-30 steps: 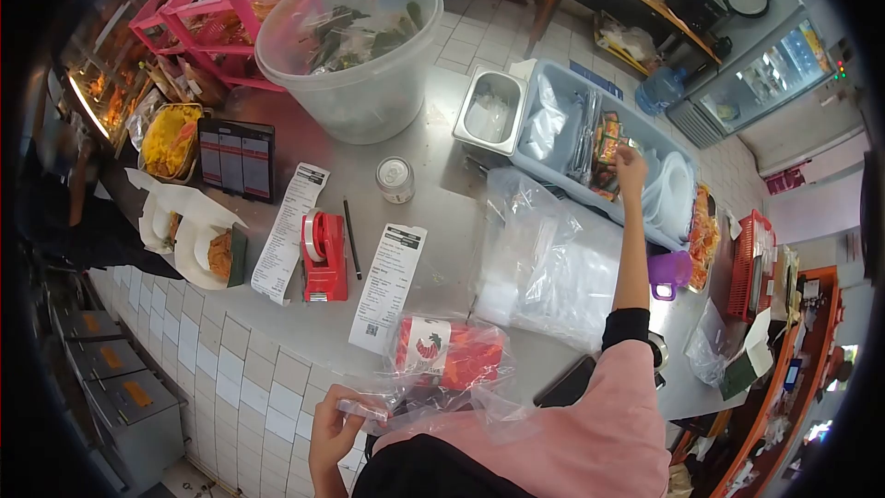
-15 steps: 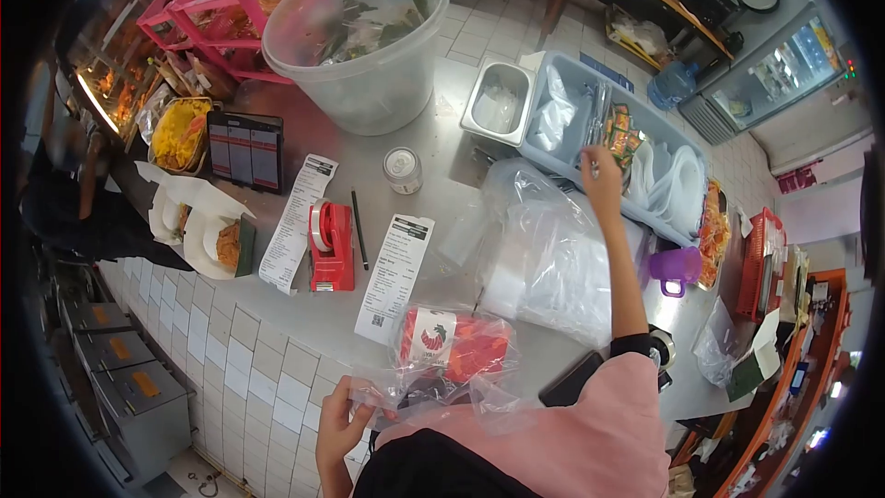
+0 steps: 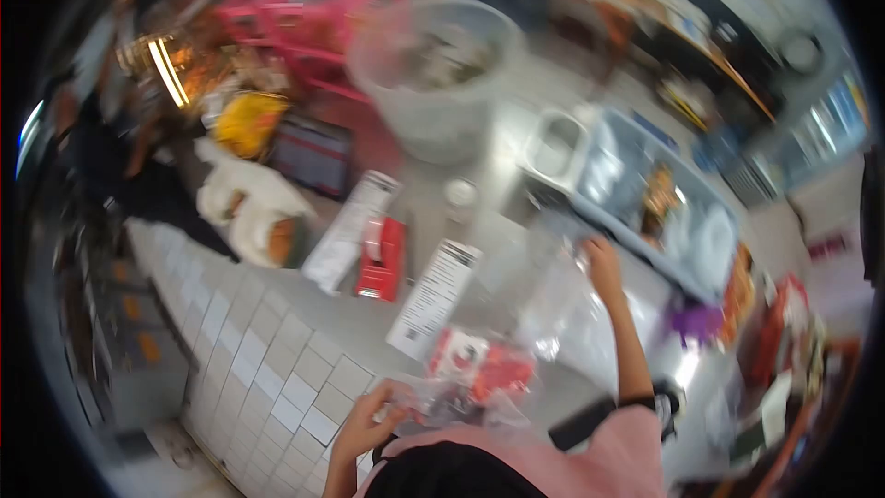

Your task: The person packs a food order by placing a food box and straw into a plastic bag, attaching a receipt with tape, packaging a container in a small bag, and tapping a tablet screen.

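Observation:
My left hand (image 3: pixel 371 413) pinches the edge of a clear plastic bag (image 3: pixel 424 397) at the table's near edge. Inside that bag lies a red package (image 3: pixel 502 371) with a white label. My right hand (image 3: pixel 604 266) is closed, above a stack of clear plastic bags (image 3: pixel 576 314). Motion blur hides what, if anything, its fingers hold. Just beyond it stands a blue bin (image 3: pixel 604 207), with sachets (image 3: pixel 660 192) and white plastic items in it. A printed receipt (image 3: pixel 433 300) lies to the left of the bagged package.
A red tape dispenser (image 3: pixel 383 263), a second receipt (image 3: pixel 350 231), a can (image 3: pixel 459 195) and a tablet (image 3: pixel 312 155) occupy the left side. A large translucent tub (image 3: pixel 429 120) stands behind, beside pink crates (image 3: pixel 309 5). A purple mug (image 3: pixel 696 321) is at right. Another person (image 3: pixel 138 171) stands at far left.
My right hand has come back from over the blue bin's sachets to above the plastic bags. My left hand keeps hold of the bag. The whole view has shifted and blurred.

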The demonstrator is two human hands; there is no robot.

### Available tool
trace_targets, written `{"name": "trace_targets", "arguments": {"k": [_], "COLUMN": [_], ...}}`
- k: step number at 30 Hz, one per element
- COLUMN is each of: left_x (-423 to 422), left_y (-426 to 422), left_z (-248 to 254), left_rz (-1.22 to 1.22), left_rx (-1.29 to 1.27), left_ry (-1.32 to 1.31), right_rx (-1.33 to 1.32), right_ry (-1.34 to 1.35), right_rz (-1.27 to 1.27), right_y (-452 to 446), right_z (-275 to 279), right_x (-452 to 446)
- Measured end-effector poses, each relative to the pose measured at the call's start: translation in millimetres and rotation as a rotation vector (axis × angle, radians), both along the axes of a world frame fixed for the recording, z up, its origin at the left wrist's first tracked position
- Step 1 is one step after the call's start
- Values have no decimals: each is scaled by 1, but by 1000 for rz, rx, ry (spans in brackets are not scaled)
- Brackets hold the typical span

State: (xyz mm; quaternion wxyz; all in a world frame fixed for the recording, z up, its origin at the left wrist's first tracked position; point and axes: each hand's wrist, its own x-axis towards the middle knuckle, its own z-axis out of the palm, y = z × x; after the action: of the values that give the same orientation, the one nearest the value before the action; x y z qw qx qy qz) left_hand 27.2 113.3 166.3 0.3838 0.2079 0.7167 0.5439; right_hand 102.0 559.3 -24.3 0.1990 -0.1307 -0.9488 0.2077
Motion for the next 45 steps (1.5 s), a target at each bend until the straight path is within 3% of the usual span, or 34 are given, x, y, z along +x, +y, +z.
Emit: {"name": "trace_targets", "arguments": {"k": [3, 4, 6, 8, 10, 14, 18, 25, 27, 28, 32, 39, 41, 43, 45], "left_x": [0, 3, 4, 8, 16, 25, 30, 33, 34, 35, 38, 37, 38, 40, 40], "left_y": [-1, 1, 0, -2, -8, -26, -39, -46, -47, -48, -49, -51, -50, -50, -50], "left_z": [1, 4, 11, 18, 21, 23, 23, 18, 18, 19, 24, 18, 19, 16, 17], "left_rz": [-83, -66, -4, -90, -40, 10, 37, 45, 26, 13, 46, 36, 44, 34, 20], "left_rx": [-45, -19, 6, 93, 95, 119, 65, 80, 124, 116, 115, 177, 203, 195, 189], "left_ry": [29, 14, 48, 34, 59, 50, 66, 106, 98, 81, 186, 153, 206, 195, 186], "right_rx": [24, -106, -138, -142, 129, 406, 484, 199, -158, -170, -80, -167, -7, -368, -345], "right_ry": [154, 90, 82, 108, -324, -506, -473, 59, 242, 294, 335, 378, 401, 342, 348], "right_rz": [-125, -82, 120, 241, -11, -188, -134, -156, -110, -107, -124, -174, -155, -269, -232], "right_y": [-5, -4, -13, -18, -25, -36, -40, -47, -43, -37, -27, -11, -5, -6, -14], "right_z": [33, 44, 46, 30, 9, -9, 1, 83, 100, 101, 125, 152, 153, 162, 175], "right_x": [-33, -48, -85, -106, -124, -147, -148, -113, -103, -99, -79, -53, -45, -34, -26]}}
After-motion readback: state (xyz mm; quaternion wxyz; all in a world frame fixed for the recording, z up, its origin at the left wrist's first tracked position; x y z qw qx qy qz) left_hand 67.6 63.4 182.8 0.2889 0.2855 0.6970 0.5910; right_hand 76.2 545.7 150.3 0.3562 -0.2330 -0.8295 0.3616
